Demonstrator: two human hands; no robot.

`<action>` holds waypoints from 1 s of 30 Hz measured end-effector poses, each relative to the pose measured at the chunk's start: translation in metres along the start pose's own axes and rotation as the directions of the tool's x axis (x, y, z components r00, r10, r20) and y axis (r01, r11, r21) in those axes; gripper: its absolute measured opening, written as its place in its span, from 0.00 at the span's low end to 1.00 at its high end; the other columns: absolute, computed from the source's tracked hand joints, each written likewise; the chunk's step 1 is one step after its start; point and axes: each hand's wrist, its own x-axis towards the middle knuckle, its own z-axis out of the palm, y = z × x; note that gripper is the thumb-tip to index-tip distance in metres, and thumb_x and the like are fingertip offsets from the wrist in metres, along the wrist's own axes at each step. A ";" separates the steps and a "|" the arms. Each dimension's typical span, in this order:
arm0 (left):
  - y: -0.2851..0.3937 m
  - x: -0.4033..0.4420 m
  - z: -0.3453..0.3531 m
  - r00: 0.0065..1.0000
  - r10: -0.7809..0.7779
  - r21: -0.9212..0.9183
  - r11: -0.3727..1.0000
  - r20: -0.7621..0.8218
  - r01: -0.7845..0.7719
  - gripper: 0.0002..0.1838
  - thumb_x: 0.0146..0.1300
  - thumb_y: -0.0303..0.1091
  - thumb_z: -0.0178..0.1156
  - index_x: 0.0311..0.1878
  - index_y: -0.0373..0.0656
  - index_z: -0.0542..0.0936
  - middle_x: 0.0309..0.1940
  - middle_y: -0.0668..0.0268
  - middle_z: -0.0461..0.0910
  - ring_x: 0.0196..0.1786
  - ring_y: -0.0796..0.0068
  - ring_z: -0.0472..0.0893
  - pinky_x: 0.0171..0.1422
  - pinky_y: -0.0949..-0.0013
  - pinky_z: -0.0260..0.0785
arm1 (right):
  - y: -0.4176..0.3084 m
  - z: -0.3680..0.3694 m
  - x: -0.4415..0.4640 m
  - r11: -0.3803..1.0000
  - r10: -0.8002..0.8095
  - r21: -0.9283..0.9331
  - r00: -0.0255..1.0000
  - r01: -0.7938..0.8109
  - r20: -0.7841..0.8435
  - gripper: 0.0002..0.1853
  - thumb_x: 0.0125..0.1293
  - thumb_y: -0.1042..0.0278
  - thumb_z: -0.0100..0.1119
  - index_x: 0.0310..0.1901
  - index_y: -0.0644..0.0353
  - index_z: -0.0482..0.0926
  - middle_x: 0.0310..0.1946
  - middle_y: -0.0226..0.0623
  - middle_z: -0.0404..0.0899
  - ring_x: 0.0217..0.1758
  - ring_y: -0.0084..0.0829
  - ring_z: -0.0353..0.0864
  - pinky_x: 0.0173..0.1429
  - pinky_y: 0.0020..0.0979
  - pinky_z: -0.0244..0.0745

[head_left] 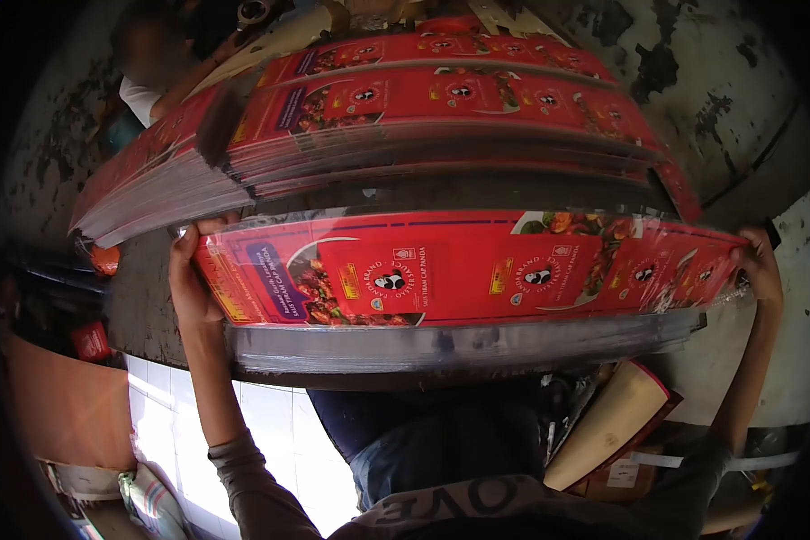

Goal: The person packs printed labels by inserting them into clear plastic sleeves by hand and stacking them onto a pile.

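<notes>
A long red printed packaging sheet (463, 261) with panda logos and oyster sauce lettering stretches between my two hands, its face tilted toward me. My left hand (193, 274) grips its left end, fingertips over the far corner. At the opposite end, my right hand (759, 268) pinches the right edge. Whether one sheet or several are held, I cannot tell. Under the sheet's near edge lies a stack of greyish, shiny-edged sheets (459, 349) along the table's front.
Tall stacks of red printed sheets (405, 99) fill the dark table behind, with another stack (157, 189) at the left. A person (148, 63) is at the far left. Below right lies a beige board (607, 432); pale floor tiles (261, 432) show below left.
</notes>
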 end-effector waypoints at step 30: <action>-0.012 0.133 0.079 0.752 -0.230 0.765 -0.047 0.617 -0.642 0.23 0.52 0.34 0.58 0.54 0.48 0.68 0.53 0.52 0.64 0.47 0.55 0.74 0.48 0.62 0.68 | -0.016 0.106 0.257 0.940 0.149 0.302 0.987 -0.161 0.062 0.27 0.50 0.69 0.59 0.51 0.68 0.64 0.42 0.40 0.71 0.46 0.31 0.71 0.52 0.30 0.65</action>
